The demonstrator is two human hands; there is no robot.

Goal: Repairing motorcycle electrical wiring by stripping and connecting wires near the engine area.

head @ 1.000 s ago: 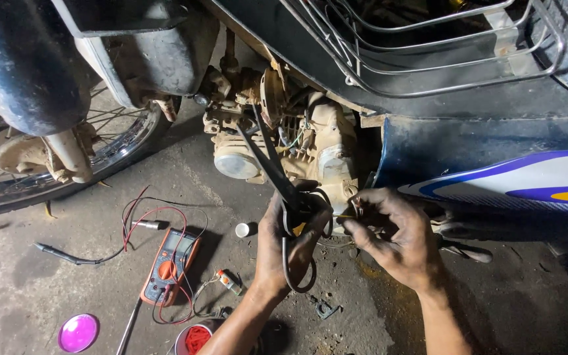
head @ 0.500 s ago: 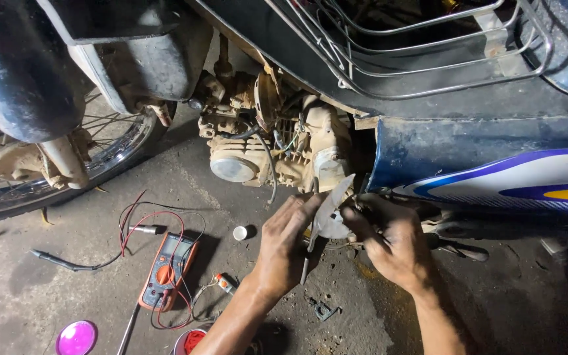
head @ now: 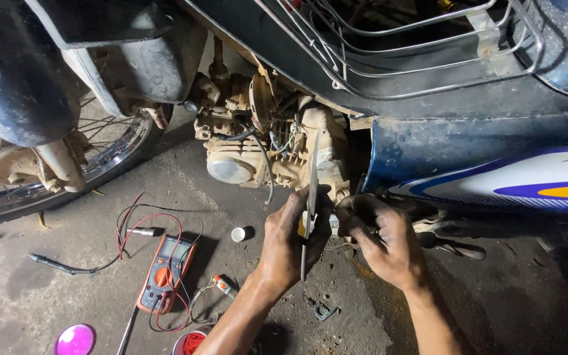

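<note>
Since half a second ago, both hands have risen closer to the engine (head: 267,154), and the thin flat metal piece (head: 311,197) now stands nearly upright. One left hand (head: 288,244) grips that piece near its lower half; one right hand (head: 382,240) is clenched just beside it, contents hidden. On the floor lie one orange multimeter (head: 165,273), two probes, one white cap (head: 238,234), one pink lid (head: 74,340)

A motorbike engine (head: 271,148) sits at the centre, under a wire rack (head: 396,46). A spoked wheel (head: 41,177) stands to its left. On the floor (head: 494,309) before the engine, two hands meet: left hand (head: 290,243) beside right hand (head: 386,243). A multimeter (head: 165,273) lies further left, with a small cap (head: 238,234) between it and the hands.
</note>
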